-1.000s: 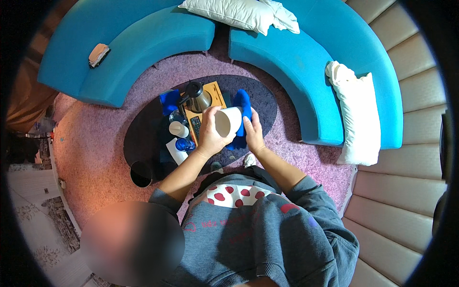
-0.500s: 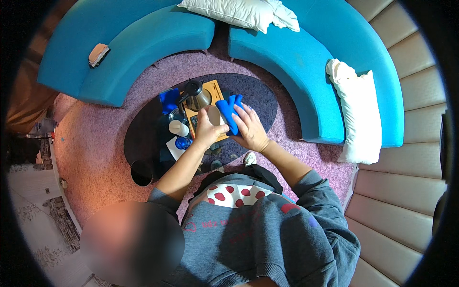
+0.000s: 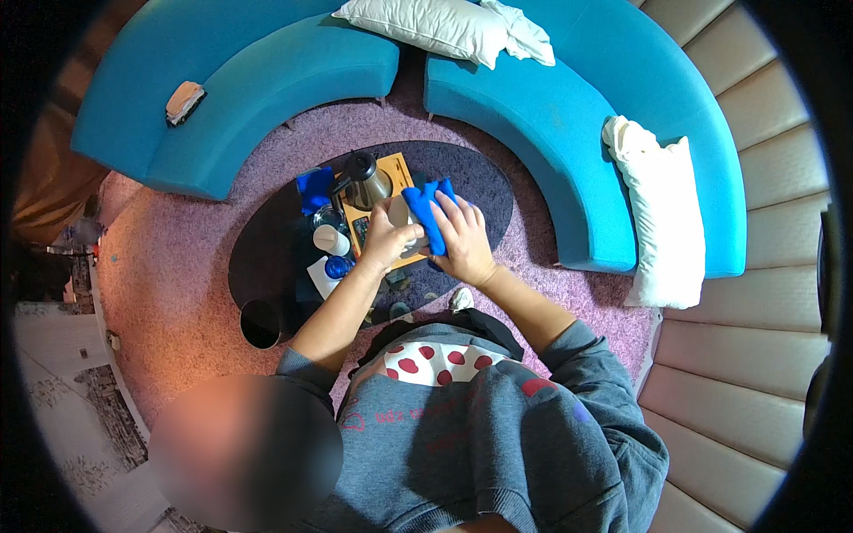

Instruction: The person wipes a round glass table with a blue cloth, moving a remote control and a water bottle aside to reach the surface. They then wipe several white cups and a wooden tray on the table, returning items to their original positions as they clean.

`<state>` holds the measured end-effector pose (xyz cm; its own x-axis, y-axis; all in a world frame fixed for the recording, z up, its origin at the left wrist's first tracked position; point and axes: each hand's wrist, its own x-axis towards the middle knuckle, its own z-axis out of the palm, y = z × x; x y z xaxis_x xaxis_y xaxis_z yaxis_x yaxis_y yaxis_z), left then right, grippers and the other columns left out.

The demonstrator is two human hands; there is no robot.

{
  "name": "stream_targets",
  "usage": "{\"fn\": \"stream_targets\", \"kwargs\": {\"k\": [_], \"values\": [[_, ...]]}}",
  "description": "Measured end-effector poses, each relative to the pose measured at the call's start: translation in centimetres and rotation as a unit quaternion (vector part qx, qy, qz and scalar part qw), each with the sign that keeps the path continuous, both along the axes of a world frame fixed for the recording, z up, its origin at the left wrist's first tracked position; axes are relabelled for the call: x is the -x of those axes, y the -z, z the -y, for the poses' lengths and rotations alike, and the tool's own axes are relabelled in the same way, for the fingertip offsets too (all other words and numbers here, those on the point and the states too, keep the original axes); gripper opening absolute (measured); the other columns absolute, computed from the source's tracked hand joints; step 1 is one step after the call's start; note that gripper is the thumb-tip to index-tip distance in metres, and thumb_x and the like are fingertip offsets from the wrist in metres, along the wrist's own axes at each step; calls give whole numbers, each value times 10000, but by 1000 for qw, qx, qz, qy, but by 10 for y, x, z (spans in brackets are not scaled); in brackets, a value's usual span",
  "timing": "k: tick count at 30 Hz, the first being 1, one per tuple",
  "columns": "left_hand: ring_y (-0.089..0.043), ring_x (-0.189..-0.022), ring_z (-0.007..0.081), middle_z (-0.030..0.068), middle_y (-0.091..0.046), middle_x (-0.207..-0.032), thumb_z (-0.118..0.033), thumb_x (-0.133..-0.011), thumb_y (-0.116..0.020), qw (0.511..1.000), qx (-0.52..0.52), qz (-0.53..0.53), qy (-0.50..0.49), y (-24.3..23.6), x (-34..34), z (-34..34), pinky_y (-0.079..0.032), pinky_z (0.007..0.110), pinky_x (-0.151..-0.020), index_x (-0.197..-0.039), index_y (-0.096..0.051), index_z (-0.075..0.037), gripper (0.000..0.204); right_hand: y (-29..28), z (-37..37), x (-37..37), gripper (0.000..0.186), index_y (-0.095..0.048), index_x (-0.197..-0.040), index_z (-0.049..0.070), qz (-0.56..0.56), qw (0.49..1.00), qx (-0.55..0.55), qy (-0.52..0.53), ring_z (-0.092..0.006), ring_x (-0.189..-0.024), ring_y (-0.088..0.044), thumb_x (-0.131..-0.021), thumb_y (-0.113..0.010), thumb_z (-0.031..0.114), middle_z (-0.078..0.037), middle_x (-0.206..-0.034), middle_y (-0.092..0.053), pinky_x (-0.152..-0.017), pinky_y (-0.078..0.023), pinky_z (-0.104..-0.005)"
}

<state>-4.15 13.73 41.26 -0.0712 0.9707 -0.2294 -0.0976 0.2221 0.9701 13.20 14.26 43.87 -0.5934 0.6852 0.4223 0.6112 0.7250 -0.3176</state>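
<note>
My left hand [image 3: 387, 240] is closed around a pale cup [image 3: 400, 213], held above the dark oval table. A bright blue cloth [image 3: 426, 216] is bunched against the cup's right side. My right hand [image 3: 466, 242] grips that cloth, its fingers bent over it and pressing it to the cup. Some of the cup is hidden by the cloth and my fingers. Just beyond my left hand, a steel jug with a black lid and handle [image 3: 367, 185] stands on a wooden tray [image 3: 393, 164].
Left of the tray on the table [image 3: 475, 169] are a folded blue cloth [image 3: 314, 188], a white cup [image 3: 332, 241], a blue glass [image 3: 338, 266] and a white sheet [image 3: 321, 279]. A dark bin [image 3: 260, 324] stands by the table. Curved blue sofas [image 3: 293, 67] bend around the far side.
My right hand and the blue cloth have shifted slightly around the cup, and the fingers now bend more over the cloth. The left hand keeps its hold on the cup.
</note>
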Motion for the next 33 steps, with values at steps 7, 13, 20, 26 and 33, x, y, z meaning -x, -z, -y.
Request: {"fn": "stream_targets", "kwargs": {"k": [7, 13, 20, 26, 33], "values": [[-514, -1062, 242, 111, -458, -1195, -222, -845, -538, 984, 123, 130, -13, -7, -8, 9, -484, 419, -780, -1234, -333, -156, 445, 20, 22, -10, 637, -442, -1265, 153, 18, 997, -73, 13, -382, -1230, -330, -686, -675, 286, -145, -1340, -375, -977, -219, -601], [-541, -924, 223, 81, -548, -1026, -458, -832, -467, 929, 250, 274, 2, 0, -20, 5, -491, 429, -685, -1097, -505, -191, 378, -17, -17, -1, 323, -595, -1051, 125, -70, 996, -24, 46, -305, -1089, -455, -741, -598, 213, -66, -1124, -549, -882, -343, -471], [-579, -973, 186, 35, -572, -1126, -629, -846, -304, 871, 269, 410, -13, -12, -28, 25, -528, 339, -670, -1214, -472, -241, 560, -25, 3, -5, 328, -625, -976, 163, 15, 992, -33, -121, -239, -1166, -442, -649, -644, 181, -8, -1158, -555, -1007, -255, -516], [-587, -887, 256, 83, -569, -1054, -532, -828, -438, 807, 277, 521, -28, -13, -37, 29, -523, 385, -636, -1149, -493, -157, 497, -33, -32, -5, 230, -609, -973, 51, -135, 990, 20, -22, -319, -1020, -539, -743, -610, 66, -131, -1052, -593, -887, -421, -375], [-582, -846, 313, 119, -579, -1039, -548, -804, -453, 742, 243, 625, 8, -1, -33, 44, -514, 387, -602, -1162, -527, -130, 556, -34, -49, -9, 200, -594, -1006, 29, -421, 723, 548, -14, -72, -756, -563, -908, -515, 184, -13, -866, -620, -710, -472, -229]]}}
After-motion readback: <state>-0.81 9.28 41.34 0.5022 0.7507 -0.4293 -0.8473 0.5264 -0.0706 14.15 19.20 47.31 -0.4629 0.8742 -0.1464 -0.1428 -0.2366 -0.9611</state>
